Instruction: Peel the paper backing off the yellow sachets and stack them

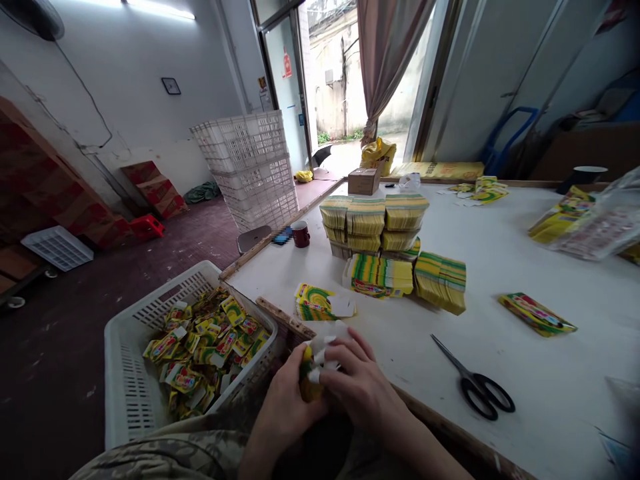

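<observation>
Close to the table's near edge, my left hand (pixel 284 403) is closed around a small yellow and green carton (pixel 310 388). My right hand (pixel 361 385) bends over the carton's upper end, fingers curled against it. White shows around those fingertips, and whether it is carton flaps or finger covers I cannot tell. My hands hide much of the carton. Just beyond them on the table lies a small fanned pile of flat cartons (pixel 320 303). To the left, below table height, a white plastic basket (pixel 120 360) holds many small yellow cartons (pixel 220 340).
Black-handled scissors (pixel 473 380) lie on the white table (pixel 400 353), right of my hands. Bundled flat cartons (pixel 373 223) are stacked farther back, near a dark red mug (pixel 301 234). More flat cartons (pixel 537 313) lie rightward. Stacked white crates (pixel 255 167) stand beyond the table.
</observation>
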Demonstrator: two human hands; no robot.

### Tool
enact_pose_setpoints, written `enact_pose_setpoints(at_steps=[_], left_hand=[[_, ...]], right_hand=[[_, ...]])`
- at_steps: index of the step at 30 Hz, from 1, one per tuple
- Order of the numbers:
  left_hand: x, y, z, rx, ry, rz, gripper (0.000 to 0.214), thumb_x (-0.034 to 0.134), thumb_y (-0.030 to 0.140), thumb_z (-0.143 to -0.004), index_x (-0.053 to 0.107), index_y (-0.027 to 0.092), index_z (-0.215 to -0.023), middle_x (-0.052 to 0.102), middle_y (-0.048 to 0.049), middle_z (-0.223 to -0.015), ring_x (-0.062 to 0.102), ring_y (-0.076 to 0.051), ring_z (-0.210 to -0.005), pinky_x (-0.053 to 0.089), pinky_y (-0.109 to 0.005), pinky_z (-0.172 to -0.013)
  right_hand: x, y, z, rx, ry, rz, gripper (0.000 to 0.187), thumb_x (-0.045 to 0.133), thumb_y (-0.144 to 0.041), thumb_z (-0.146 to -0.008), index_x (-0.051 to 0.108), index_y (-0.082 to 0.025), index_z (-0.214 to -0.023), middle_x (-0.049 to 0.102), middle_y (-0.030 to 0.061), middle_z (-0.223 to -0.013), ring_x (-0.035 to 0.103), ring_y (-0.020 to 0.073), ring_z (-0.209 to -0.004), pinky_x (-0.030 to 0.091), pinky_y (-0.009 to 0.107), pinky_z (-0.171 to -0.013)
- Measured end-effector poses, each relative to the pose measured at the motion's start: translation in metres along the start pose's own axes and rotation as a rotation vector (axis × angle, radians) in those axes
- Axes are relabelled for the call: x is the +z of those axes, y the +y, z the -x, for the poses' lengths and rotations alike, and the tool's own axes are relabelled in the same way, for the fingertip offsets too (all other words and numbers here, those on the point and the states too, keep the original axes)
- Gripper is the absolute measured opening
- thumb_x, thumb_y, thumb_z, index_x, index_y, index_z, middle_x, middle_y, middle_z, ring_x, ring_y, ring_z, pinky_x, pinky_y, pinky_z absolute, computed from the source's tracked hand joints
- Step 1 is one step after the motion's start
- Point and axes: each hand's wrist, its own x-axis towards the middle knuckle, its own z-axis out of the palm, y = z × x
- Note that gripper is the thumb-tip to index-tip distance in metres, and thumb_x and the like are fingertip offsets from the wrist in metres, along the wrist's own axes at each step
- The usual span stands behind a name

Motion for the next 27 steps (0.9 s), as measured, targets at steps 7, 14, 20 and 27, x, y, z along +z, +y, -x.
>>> enact_pose_setpoints(at_steps=[7, 14, 20, 27], left_hand=[[0.031, -0.021, 0.005, 0.112, 0.091, -0.197, 0.069, 0.068, 0.024, -0.070, 0.038, 0.016, -0.131, 0.062, -0.0154, -0.121, 0.060, -0.029, -0.110, 0.048, -0.040, -0.092], [0.034, -0.027, 0.008, 0.163, 0.137, -0.188, 0.068, 0.066, 0.026, -0.074, 0.033, 0.017, -0.133, 0.059, -0.0174, -0.126, 0.058, -0.029, -0.115, 0.048, -0.041, -0.093], [0.034, -0.023, 0.008, 0.186, 0.160, -0.178, 0.060, 0.067, 0.022, -0.072, 0.041, 0.021, -0.127, 0.063, -0.0122, -0.119, 0.061, -0.028, -0.111, 0.048, -0.040, -0.093], [0.045, -0.028, 0.015, 0.216, 0.137, -0.162, 0.061, 0.064, 0.021, -0.072, 0.039, 0.023, -0.128, 0.060, -0.0114, -0.126, 0.058, -0.027, -0.114, 0.045, -0.040, -0.095]], right_hand=[[0.026, 0.011, 0.008, 0.570, 0.103, -0.783, 0.051, 0.058, -0.046, -0.086, 0.052, -0.021, -0.129, 0.053, 0.0135, -0.135, 0.048, 0.0314, -0.126, 0.037, 0.046, -0.106], [0.033, 0.006, 0.000, 0.715, 0.062, -1.393, 0.054, 0.067, -0.058, -0.077, 0.064, -0.020, -0.116, 0.070, 0.0094, -0.105, 0.062, 0.0275, -0.105, 0.045, 0.044, -0.097], [0.030, 0.003, 0.001, 0.814, 0.106, -1.565, 0.049, 0.066, -0.055, -0.078, 0.067, -0.018, -0.110, 0.071, 0.0093, -0.104, 0.063, 0.0272, -0.104, 0.044, 0.041, -0.098], [0.035, 0.005, -0.001, 0.812, 0.066, -1.323, 0.044, 0.076, -0.042, -0.071, 0.068, -0.021, -0.109, 0.073, 0.0050, -0.095, 0.067, 0.0245, -0.091, 0.050, 0.038, -0.088]])
